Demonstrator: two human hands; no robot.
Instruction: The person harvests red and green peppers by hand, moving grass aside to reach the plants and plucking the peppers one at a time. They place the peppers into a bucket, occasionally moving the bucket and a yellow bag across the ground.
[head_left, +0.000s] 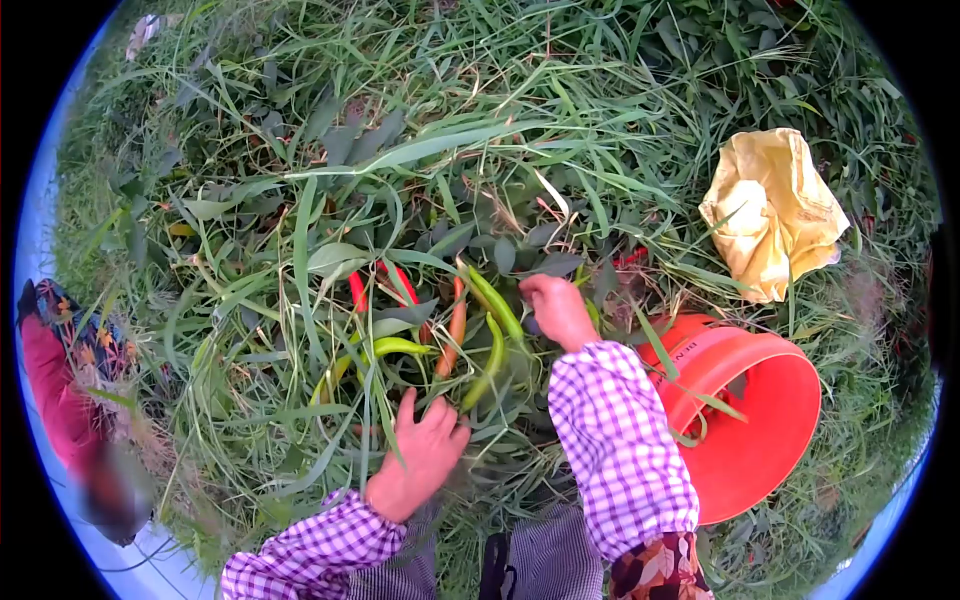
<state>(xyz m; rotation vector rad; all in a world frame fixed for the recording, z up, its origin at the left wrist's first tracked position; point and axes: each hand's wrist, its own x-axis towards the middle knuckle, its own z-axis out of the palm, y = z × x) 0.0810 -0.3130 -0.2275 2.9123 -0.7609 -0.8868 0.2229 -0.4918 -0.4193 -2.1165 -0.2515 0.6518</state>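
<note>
Green, orange and red chili peppers hang among leaves and grass in the middle of the head view. My left hand (420,455) is just below a curved green pepper (490,365), its fingers apart and nothing seen in them. To the right of a long green pepper (495,303), my right hand (560,308) has its fingers curled at the leaves; what they hold, if anything, is hidden. Between the two green peppers and the red ones (400,283) hangs an orange pepper (452,330). Another green pepper (395,347) lies above my left hand.
A red bucket (755,430) lies tilted at the right, beside my right sleeve, with some grass at its opening. Above it a crumpled yellow bag (775,215) rests on the plants. Another person (70,400) in dark pink is at the left edge.
</note>
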